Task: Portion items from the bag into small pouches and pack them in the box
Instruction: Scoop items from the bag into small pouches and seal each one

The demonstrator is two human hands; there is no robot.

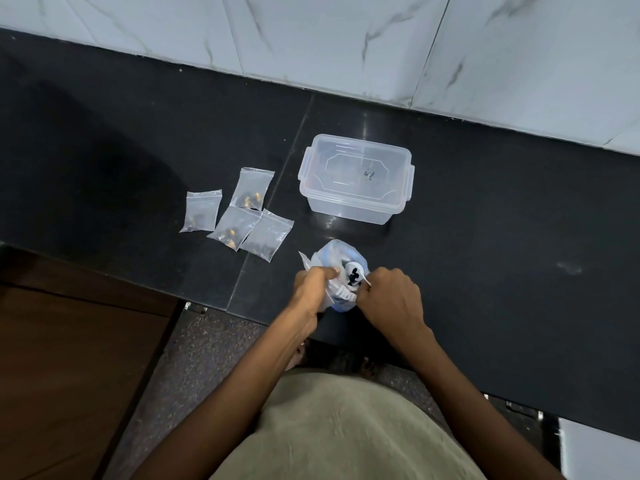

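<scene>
Both hands, left hand [313,284] and right hand [391,296], pinch the bag [337,252] on the black counter [502,220]. Four small pouches [239,216] lie left of the lidded clear box [356,178].

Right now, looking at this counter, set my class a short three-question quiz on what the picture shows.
1. True or false: the clear box has its lid on.
2. How many small pouches lie on the counter?
3. What do the left hand and right hand hold? A) a pouch B) the bag C) the box

Key: 1 true; 2 four; 3 B, each hand grips a side of the bag's mouth.
</scene>
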